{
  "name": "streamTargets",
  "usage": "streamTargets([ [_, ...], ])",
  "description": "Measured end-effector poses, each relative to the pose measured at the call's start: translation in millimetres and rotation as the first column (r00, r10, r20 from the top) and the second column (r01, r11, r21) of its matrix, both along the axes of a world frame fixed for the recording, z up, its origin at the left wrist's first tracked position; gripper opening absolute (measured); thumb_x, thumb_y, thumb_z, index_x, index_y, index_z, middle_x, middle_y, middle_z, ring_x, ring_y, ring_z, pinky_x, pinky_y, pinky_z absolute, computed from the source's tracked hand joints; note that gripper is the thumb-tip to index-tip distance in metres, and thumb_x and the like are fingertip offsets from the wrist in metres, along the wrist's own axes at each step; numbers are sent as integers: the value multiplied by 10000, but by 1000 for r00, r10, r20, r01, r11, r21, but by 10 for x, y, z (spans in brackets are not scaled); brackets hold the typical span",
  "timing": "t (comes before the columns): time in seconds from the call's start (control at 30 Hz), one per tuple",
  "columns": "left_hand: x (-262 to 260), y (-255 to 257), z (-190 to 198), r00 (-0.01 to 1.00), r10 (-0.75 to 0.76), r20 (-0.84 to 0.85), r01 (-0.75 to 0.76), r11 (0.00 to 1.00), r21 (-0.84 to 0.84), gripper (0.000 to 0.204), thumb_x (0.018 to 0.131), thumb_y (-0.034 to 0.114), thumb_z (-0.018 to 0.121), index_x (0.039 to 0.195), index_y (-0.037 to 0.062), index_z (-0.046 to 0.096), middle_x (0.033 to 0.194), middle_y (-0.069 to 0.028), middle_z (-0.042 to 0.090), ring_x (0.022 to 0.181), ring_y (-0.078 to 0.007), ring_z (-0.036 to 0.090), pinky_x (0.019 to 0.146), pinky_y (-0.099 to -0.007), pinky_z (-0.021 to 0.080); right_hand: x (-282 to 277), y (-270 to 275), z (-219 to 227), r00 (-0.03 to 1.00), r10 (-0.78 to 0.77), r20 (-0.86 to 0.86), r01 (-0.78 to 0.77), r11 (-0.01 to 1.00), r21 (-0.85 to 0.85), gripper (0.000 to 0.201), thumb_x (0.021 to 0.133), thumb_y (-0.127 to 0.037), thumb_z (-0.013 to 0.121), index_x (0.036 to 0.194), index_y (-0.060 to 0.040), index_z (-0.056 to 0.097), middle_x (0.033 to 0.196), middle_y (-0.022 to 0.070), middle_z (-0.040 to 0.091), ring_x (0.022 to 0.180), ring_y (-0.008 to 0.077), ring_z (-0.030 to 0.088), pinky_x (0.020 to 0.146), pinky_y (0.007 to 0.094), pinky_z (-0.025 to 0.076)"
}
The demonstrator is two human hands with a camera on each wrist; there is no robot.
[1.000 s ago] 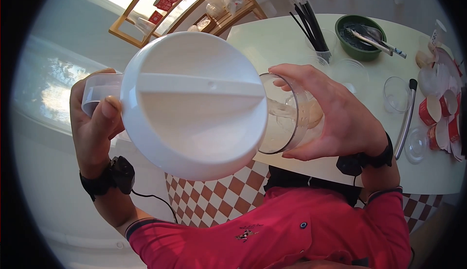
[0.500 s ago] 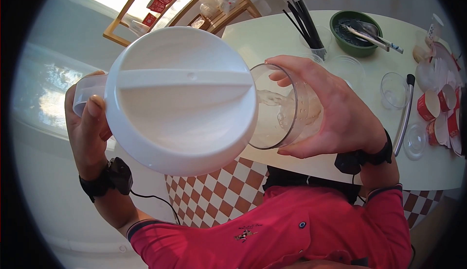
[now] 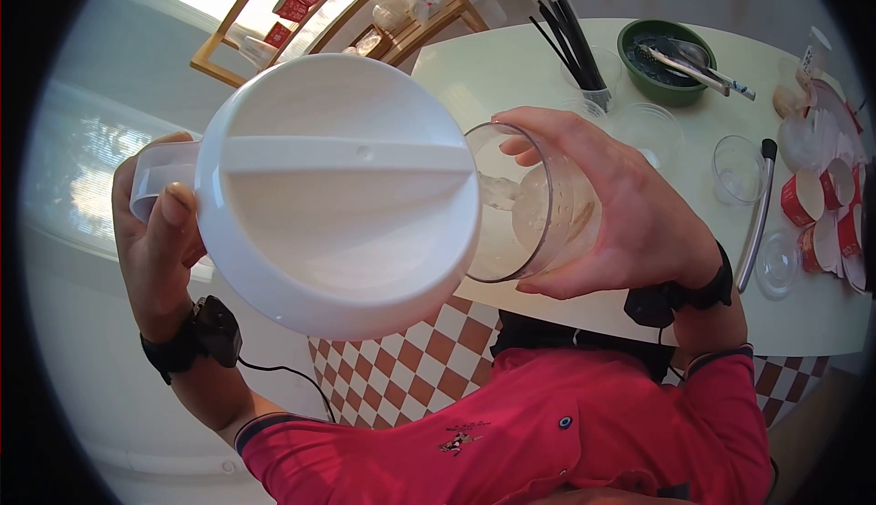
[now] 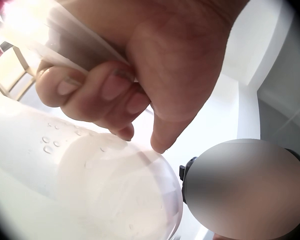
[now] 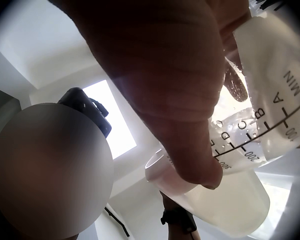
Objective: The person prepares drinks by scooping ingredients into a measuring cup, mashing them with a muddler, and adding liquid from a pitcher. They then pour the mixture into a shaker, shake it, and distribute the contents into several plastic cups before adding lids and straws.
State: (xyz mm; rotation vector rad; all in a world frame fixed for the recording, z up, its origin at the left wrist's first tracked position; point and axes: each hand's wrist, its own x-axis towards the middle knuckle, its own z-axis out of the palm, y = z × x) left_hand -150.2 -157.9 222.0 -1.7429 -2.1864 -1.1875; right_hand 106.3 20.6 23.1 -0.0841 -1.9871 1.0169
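My left hand [image 3: 155,240] grips the clear handle [image 3: 169,177] of a pitcher with a round white lid [image 3: 338,222], thumb close to the lid's edge. The pitcher is tilted toward the right, and clear liquid [image 3: 497,192] streams from it into a clear measuring cup [image 3: 506,254]. Around the cup's side curl the fingers and thumb of my right hand [image 3: 639,213], the cup's mouth facing the pitcher. Black scale marks and letters [image 5: 260,112] show on the cup in the right wrist view. Droplets [image 4: 46,145] dot the pitcher's translucent wall [image 4: 20,165] in the left wrist view.
Black straws [image 3: 579,49] stand in a clear cup on the pale table [image 3: 474,67]. A green bowl [image 3: 671,90] with utensils sits behind my right hand. Farther right lie a long-handled tool [image 3: 757,222], clear plastic cups and several red paper cups [image 3: 803,197]. A wooden shelf [image 3: 392,49] stands behind.
Pitcher and cup have shifted a little left in the head view since the first frame, showing more of the cup's mouth. Liquid keeps flowing; both hands keep their hold.
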Motion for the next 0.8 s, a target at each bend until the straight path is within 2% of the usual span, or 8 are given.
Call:
streamTargets([
  [0.13,-68,-47,43,997,-18,74,21,999,-39,780,843,602,726,1299,6,511,859,-24,618,561,2,492,472,-145,394,11,4,6,1000,13,-14,-14,999,-33,1057,537,-210,938,1455,-75,434,1249,129,598,1131,271,610,987,376,490],
  [0.23,-177,-54,16,991,-34,131,35,999,-3,717,900,574,674,1291,-5,516,873,-29,628,605,-15,529,517,-151,423,28,24,15,999,37,-9,-37,996,-83,1060,540,-208,941,1456,-59,430,1239,133,597,1136,254,600,1000,365,479],
  [0.33,-229,-23,-77,971,-85,225,76,996,50,629,970,525,594,1282,-16,522,945,-58,646,736,-66,603,621,-196,485,25,46,-7,998,15,-54,-20,996,-91,1057,547,-200,940,1455,-38,425,1236,134,593,1155,240,585,1022,361,464],
  [0.47,-465,-54,-195,960,-112,258,90,991,94,568,1027,490,501,1271,-22,532,1077,-112,649,959,-155,645,783,-288,530,0,57,-2,993,-7,-117,-5,995,-98,966,606,-228,920,1415,-20,436,1267,165,593,1161,293,607,1006,369,482],
  [0.57,-536,-86,-232,915,-276,294,277,960,38,444,1059,397,442,1247,10,552,1166,-111,624,1063,-211,624,916,-352,530,-14,46,-7,992,-8,-129,-7,993,-121,978,606,-220,925,1426,-27,426,1262,164,593,1166,283,606,1010,369,480],
  [0.67,-657,-117,-311,899,-304,315,303,952,52,476,1068,412,416,1282,4,535,1220,-129,612,1117,-230,611,963,-374,519,-30,42,-20,990,-13,-141,-7,990,-142,991,607,-219,930,1436,-39,420,1253,160,594,1157,268,605,1007,364,480],
  [0.77,-446,-33,-501,903,-204,377,125,966,225,563,1062,489,385,1262,-16,532,1114,-138,631,1019,-195,629,864,-365,533,-44,43,-42,984,-10,-177,-22,984,-174,1003,601,-219,936,1443,-51,417,1237,147,595,1134,252,600,994,356,482],
  [0.8,-415,-5,-549,872,-243,425,126,951,284,544,1066,480,375,1240,-10,536,1101,-134,628,1017,-193,627,862,-362,532,-44,46,-48,981,-10,-192,-25,983,-179,1008,598,-219,938,1445,-54,417,1231,141,595,1126,245,598,988,354,484],
])
